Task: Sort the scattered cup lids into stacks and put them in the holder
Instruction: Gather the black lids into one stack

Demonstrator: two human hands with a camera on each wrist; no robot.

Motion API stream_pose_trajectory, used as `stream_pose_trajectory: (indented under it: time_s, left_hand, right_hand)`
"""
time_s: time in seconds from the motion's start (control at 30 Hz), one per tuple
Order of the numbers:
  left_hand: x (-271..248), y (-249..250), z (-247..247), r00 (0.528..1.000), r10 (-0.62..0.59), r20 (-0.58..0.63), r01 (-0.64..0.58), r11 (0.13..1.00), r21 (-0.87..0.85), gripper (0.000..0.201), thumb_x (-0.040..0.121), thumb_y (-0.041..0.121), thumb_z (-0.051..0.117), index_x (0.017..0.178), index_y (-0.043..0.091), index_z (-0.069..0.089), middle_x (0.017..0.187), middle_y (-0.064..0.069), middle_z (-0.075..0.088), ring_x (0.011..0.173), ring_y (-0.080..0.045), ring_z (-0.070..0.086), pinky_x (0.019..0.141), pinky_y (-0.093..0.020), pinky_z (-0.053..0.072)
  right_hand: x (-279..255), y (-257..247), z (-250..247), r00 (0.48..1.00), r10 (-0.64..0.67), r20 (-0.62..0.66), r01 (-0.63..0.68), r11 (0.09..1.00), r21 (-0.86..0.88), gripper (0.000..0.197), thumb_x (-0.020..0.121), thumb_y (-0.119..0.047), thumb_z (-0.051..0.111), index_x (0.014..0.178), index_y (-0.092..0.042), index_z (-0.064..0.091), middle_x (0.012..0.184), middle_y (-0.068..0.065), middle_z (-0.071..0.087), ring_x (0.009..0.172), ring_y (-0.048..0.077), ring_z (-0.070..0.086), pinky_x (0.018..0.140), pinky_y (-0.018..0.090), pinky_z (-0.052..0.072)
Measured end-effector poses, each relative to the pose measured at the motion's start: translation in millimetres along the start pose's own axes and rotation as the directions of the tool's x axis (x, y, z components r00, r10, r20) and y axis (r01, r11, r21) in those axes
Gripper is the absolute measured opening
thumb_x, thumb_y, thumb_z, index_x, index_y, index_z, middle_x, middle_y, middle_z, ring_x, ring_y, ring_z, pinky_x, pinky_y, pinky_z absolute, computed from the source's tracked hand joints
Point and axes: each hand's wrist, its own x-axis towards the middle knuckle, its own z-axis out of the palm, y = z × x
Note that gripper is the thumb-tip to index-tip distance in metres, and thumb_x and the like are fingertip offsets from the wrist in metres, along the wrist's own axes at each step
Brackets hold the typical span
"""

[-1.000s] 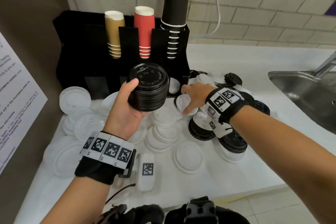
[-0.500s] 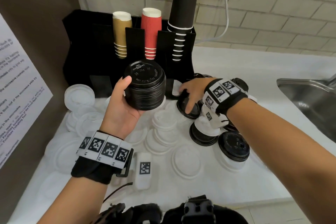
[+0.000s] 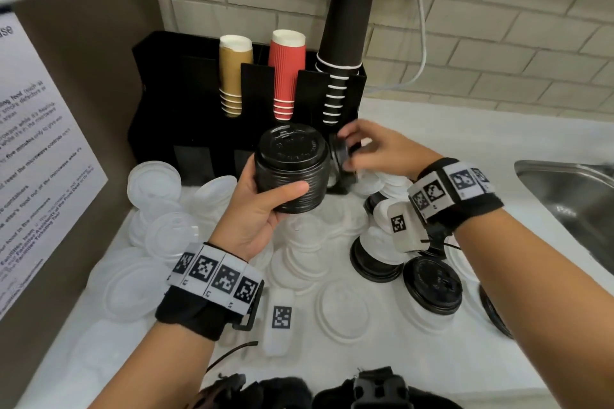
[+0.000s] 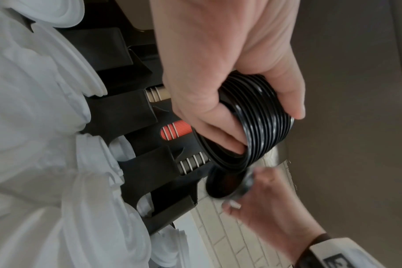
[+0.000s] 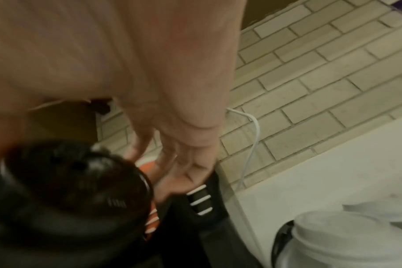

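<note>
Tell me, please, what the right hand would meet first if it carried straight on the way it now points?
Most likely the lid stack in the left hand: the right hand, pinching a black lid, points left at it, nearly touching, though depth is unclear.

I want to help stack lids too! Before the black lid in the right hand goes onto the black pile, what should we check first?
1. Left hand grips the black lid stack firmly: ok.
2. Right hand holds the single black lid: ok.
3. Colour matches the stack: ok, both black.
4. Lid faces the same way as the stack: not ok, it is held on edge.
5. Lid size matches the stack: cannot tell.
6. Free slot in the black holder: cannot tell.
</note>
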Motion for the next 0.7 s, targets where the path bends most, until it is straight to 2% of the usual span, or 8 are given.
stream_pose_trajectory:
  time_s: [0.03, 0.1, 0.2, 0.27, 0.37, 0.5, 0.6, 0.7]
  left_hand:
    - [1, -1, 2, 1.0, -0.004, 0.002, 0.004, 1.0, 0.006, 0.071, 0.055, 0.0, 0.078, 0.119, 0.021, 0.056, 0.101, 0.004, 0.075, 0.097, -0.014, 0.071, 0.07, -0.026, 0.058]
    - [2, -3, 5, 1.0, -0.011, 0.013, 0.011, 1.0, 0.013, 0.074, 0.06, -0.001, 0.074, 0.128, 0.021, 0.052, 0.103, 0.005, 0.074, 0.099, -0.014, 0.071, 0.071, -0.026, 0.058]
    - [3, -6, 9, 0.999, -0.027, 0.026, 0.027, 1.0, 0.016, 0.081, 0.063, 0.0, 0.077, 0.137, 0.018, 0.047, 0.105, 0.005, 0.073, 0.101, -0.014, 0.07, 0.073, -0.028, 0.058]
    - [4, -7, 11, 0.999, -0.034, 0.035, 0.034, 0.999, 0.025, 0.079, 0.064, 0.002, 0.077, 0.135, 0.019, 0.049, 0.104, 0.005, 0.073, 0.1, -0.013, 0.07, 0.073, -0.028, 0.058]
    - [5, -9, 12, 0.999, -0.04, 0.028, 0.038, 0.997, 0.065, 0.075, 0.063, 0.004, 0.076, 0.132, 0.022, 0.051, 0.106, 0.005, 0.073, 0.102, -0.014, 0.07, 0.073, -0.028, 0.058]
    - [5, -10, 14, 0.998, -0.04, 0.053, 0.032, 0.989, 0.141, 0.075, 0.06, 0.005, 0.081, 0.126, 0.03, 0.056, 0.115, 0.0, 0.07, 0.106, -0.017, 0.069, 0.072, -0.029, 0.058]
    - [5, -11, 16, 0.997, -0.038, 0.071, 0.027, 0.987, 0.158, 0.08, 0.059, 0.005, 0.081, 0.13, 0.03, 0.054, 0.121, -0.003, 0.068, 0.108, -0.019, 0.068, 0.074, -0.03, 0.057]
    - [5, -11, 17, 0.996, -0.029, 0.079, 0.016, 0.987, 0.162, 0.08, 0.058, 0.005, 0.081, 0.13, 0.029, 0.055, 0.118, -0.001, 0.069, 0.107, -0.018, 0.069, 0.074, -0.029, 0.057]
  right_hand:
    - [-6, -8, -1, 0.996, -0.066, -0.057, 0.072, 0.991, 0.116, 0.047, 0.078, -0.008, 0.073, 0.117, -0.021, 0.051, 0.112, 0.006, 0.053, 0.086, 0.015, 0.059, 0.078, 0.032, 0.051]
    - [-19, -26, -3, 0.976, -0.183, -0.118, 0.206, 0.951, 0.232, 0.046, 0.076, -0.011, 0.065, 0.117, -0.022, 0.048, 0.109, 0.003, 0.054, 0.086, 0.013, 0.057, 0.072, 0.026, 0.049]
    - [-32, -46, -2, 0.946, -0.317, -0.076, 0.325, 0.928, 0.181, 0.049, 0.077, -0.01, 0.067, 0.122, -0.017, 0.049, 0.108, 0.002, 0.057, 0.094, 0.011, 0.056, 0.08, 0.025, 0.049]
    - [-36, -53, 1, 0.945, -0.327, -0.007, 0.327, 0.943, 0.068, 0.052, 0.077, -0.009, 0.074, 0.124, -0.016, 0.054, 0.111, 0.003, 0.058, 0.095, 0.004, 0.055, 0.076, 0.022, 0.049]
    - [-37, -55, 6, 0.938, -0.346, 0.011, 0.346, 0.934, -0.085, 0.05, 0.077, -0.004, 0.077, 0.123, -0.013, 0.059, 0.107, -0.006, 0.056, 0.091, -0.01, 0.052, 0.074, 0.008, 0.043]
    - [-36, -57, 9, 0.945, -0.326, 0.011, 0.325, 0.938, -0.121, 0.049, 0.077, -0.01, 0.078, 0.123, -0.018, 0.062, 0.11, -0.001, 0.059, 0.091, 0.0, 0.053, 0.071, 0.008, 0.043]
    - [-35, -60, 8, 0.948, -0.313, 0.054, 0.318, 0.936, -0.15, 0.047, 0.078, -0.012, 0.077, 0.122, -0.021, 0.063, 0.108, -0.006, 0.06, 0.091, 0.0, 0.054, 0.07, 0.008, 0.043]
    - [-35, -62, 8, 0.951, -0.301, 0.075, 0.31, 0.936, -0.167, 0.049, 0.077, -0.014, 0.078, 0.122, -0.022, 0.063, 0.109, -0.007, 0.06, 0.093, 0.002, 0.055, 0.07, 0.008, 0.044]
